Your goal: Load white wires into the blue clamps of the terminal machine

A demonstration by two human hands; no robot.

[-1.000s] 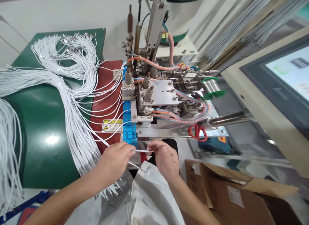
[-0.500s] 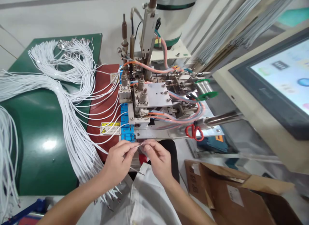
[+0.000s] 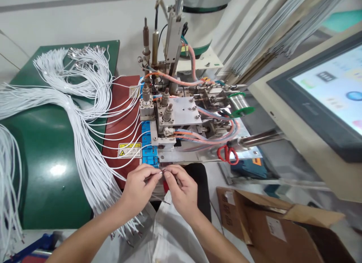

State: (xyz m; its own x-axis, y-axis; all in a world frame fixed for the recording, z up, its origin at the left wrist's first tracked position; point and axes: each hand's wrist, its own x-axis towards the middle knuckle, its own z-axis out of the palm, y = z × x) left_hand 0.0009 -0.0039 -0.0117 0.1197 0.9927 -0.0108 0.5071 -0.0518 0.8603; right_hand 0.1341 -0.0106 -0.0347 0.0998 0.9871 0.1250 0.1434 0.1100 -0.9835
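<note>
My left hand point(image 3: 140, 187) and my right hand point(image 3: 181, 189) meet fingertip to fingertip just below the blue clamp blocks point(image 3: 149, 153) at the machine's front edge. Both pinch the end of a thin white wire point(image 3: 121, 177) that trails left into the big wire bundle point(image 3: 85, 150). The piece between the fingertips is too small to make out clearly. Several white wires sit clamped in the blue blocks and arc over the red plate point(image 3: 121, 112). Above stands the metal machine head point(image 3: 175, 112) with its hoses.
A green table point(image 3: 48, 172) holds looped white wire bundles at left. Red-handled scissors point(image 3: 226, 153) hang on the machine's front. A touchscreen panel point(image 3: 328, 93) is at right, an open cardboard box point(image 3: 271, 225) at lower right.
My hands have drawn together and moved slightly up toward the blue clamp blocks; the stretch of wire between them has shortened to nothing.
</note>
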